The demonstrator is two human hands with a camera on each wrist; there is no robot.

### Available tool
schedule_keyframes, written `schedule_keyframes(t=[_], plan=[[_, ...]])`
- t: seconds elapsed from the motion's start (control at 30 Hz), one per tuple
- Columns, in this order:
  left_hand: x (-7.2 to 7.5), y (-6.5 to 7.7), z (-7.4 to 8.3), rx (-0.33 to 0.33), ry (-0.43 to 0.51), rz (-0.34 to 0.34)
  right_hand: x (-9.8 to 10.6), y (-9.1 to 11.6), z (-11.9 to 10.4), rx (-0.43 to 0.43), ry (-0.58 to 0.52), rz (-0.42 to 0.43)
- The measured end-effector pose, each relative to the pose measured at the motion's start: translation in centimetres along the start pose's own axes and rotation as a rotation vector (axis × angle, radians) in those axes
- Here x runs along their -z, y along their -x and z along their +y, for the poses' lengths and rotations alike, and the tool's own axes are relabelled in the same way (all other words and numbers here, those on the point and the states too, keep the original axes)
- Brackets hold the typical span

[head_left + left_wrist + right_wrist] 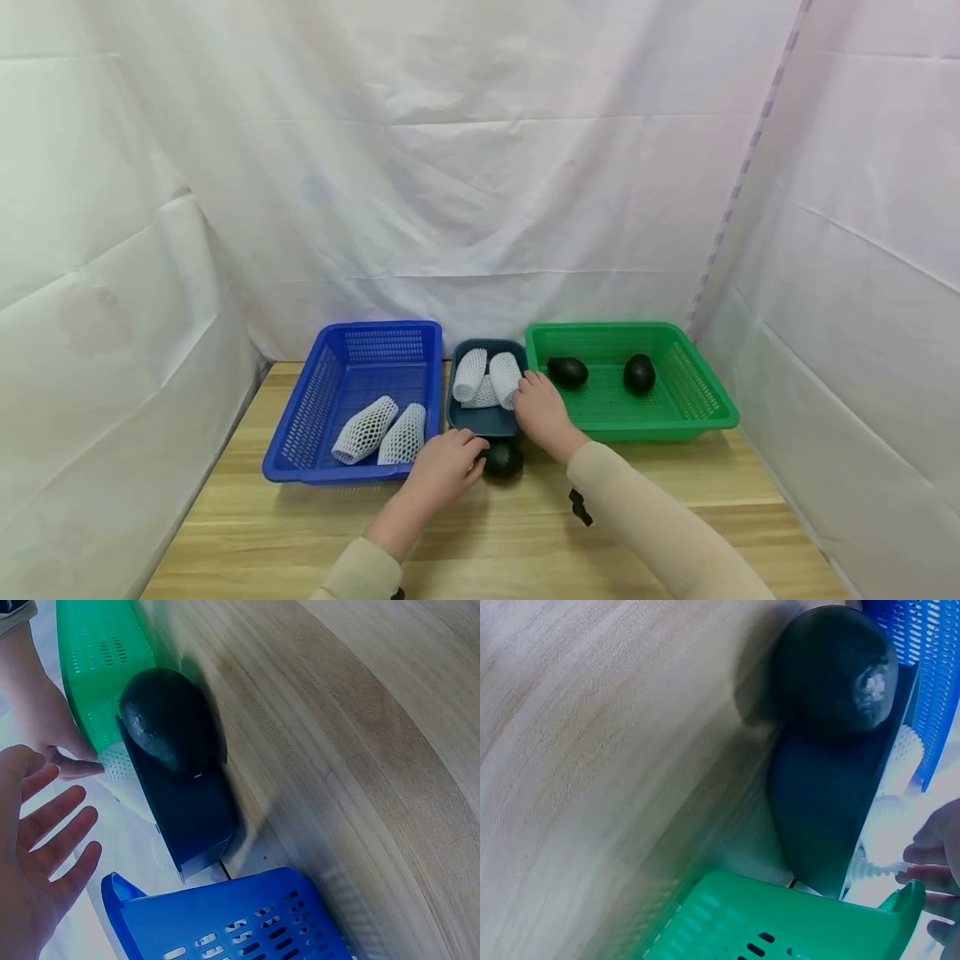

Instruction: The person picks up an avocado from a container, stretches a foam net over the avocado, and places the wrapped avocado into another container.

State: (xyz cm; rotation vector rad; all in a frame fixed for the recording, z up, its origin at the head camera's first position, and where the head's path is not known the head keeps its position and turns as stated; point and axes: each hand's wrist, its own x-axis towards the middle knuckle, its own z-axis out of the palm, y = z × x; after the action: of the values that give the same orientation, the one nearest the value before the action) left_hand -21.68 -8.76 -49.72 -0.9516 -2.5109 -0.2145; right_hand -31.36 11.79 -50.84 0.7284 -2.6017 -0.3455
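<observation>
A dark avocado (pixel 503 460) lies on the table against the front of a small dark blue tray (pixel 495 424). My left hand (pixel 447 467) is just left of the avocado; in the left wrist view its fingers (pixel 64 840) are spread and hold nothing. White foam net sleeves lie in the tray. With thumb and fingers my right hand (pixel 543 412) pinches the right-hand foam net sleeve (pixel 506 375). The left wrist view shows that right hand (pixel 45 724) at the sleeve's end. Part of the grip is hidden in the head view.
On the left stands a blue basket (pixel 352 477) with two foam net sleeves (pixel 365 430) in it. A green basket (pixel 637 434) on the right holds two avocados (pixel 639 374). White cloth (pixel 480 208) hangs behind and beside the wooden table (pixel 495 542).
</observation>
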Motion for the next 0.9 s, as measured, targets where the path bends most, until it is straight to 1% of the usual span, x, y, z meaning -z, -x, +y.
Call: schedule_keyframes(t=[0.13,0.23,0.3,0.37,0.53,0.67,0.77,0.83,0.9], plan=[[0.0,0.0,0.0,0.006,0.012,0.028,0.5,0.1,0.2,0.026,-0.036,0.183],[0.1,0.0,0.0,0.017,0.027,0.039,0.8,0.3,0.4,0.047,-0.091,0.320],[0.1,0.0,0.0,0.029,0.039,0.039,1.1,0.5,0.5,0.054,-0.134,0.368],[0.2,0.0,0.1,0.041,0.050,0.037,1.5,0.8,0.6,0.053,-0.174,0.385],[0.4,0.2,0.3,0.080,0.075,0.064,2.9,1.6,0.6,0.019,-0.269,0.347],[0.7,0.3,0.2,0.150,0.096,0.090,3.8,2.2,0.8,-0.022,-0.393,0.361],[0.9,0.3,0.2,0.214,0.110,0.095,4.6,2.7,0.9,-0.043,-0.488,0.385],[1.0,0.2,0.2,0.240,0.121,0.101,5.1,3.1,0.9,-0.050,-0.539,0.396],[1.2,0.2,0.3,0.252,0.133,0.100,5.7,3.5,0.8,-0.048,-0.579,0.409]])
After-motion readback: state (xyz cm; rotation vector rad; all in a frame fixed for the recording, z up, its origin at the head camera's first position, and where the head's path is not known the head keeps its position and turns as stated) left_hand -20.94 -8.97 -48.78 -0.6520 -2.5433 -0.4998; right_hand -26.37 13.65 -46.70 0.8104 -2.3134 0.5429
